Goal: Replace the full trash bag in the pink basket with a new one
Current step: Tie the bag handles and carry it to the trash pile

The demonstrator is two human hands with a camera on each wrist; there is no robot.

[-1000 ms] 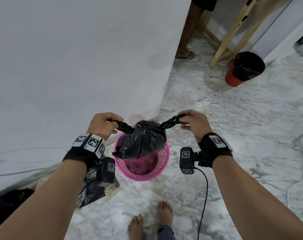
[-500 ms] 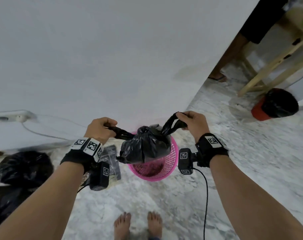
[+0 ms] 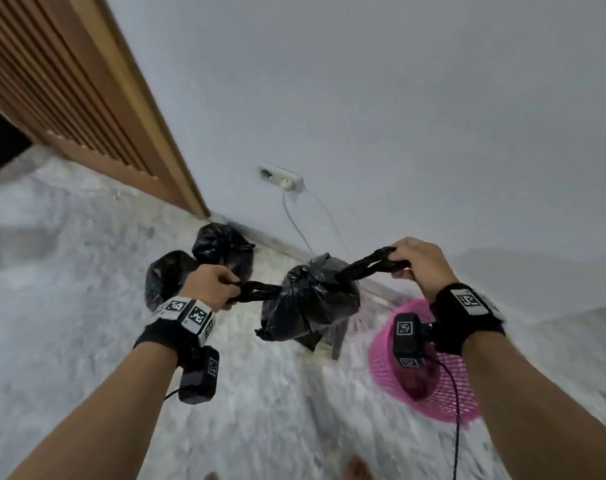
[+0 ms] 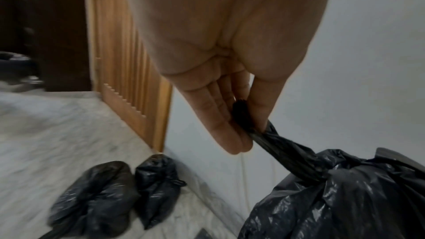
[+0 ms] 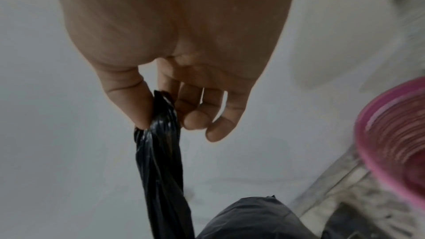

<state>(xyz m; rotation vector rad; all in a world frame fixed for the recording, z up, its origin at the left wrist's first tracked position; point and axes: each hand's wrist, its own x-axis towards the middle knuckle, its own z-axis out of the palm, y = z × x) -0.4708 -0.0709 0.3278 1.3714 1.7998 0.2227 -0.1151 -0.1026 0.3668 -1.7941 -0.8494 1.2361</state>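
Observation:
A full black trash bag (image 3: 308, 299) hangs in the air between my hands, tied at the top, clear of the pink basket (image 3: 443, 393) that stands on the floor to its right. My left hand (image 3: 213, 284) pinches the bag's left twisted handle (image 4: 282, 152) between thumb and fingers. My right hand (image 3: 415, 259) pinches the right twisted handle (image 5: 161, 143) the same way. In the right wrist view the pink basket (image 5: 395, 134) shows at the right edge, and I see no bag in it.
Two tied black bags (image 3: 194, 268) lie on the marble floor by the wall, left of the hanging bag (image 4: 110, 194). A slatted wooden door (image 3: 69, 84) stands at the left. A wall socket (image 3: 280, 178) with a cable sits above the floor.
The bag has been lifted out of the basket and carried left; the view has swung left, bringing the wooden door and the two black bags into sight. Both hands keep their handles.

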